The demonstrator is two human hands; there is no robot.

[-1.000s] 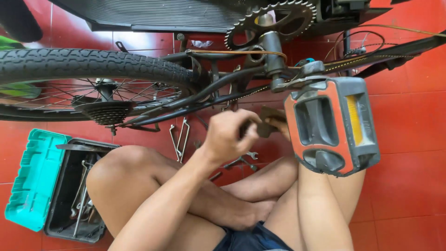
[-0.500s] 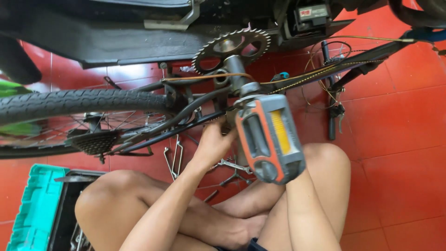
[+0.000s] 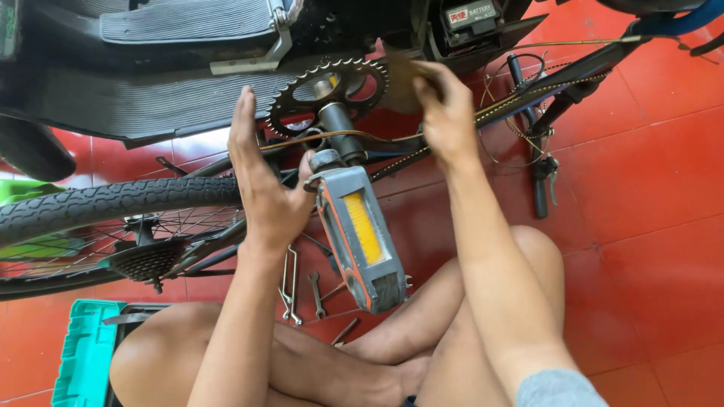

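The toothed chainring (image 3: 329, 92) lies far-centre between the hands: open left hand (image 3: 260, 181) just to its left, fingers extended, right hand (image 3: 445, 113) at its right edge, pinching a brownish piece.

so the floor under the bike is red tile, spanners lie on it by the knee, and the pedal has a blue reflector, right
Not quite. The reflector in the grey and orange pedal is yellow, not blue, as the head view shows. The rest holds: the floor is red tile and spanners lie on it by the knee.
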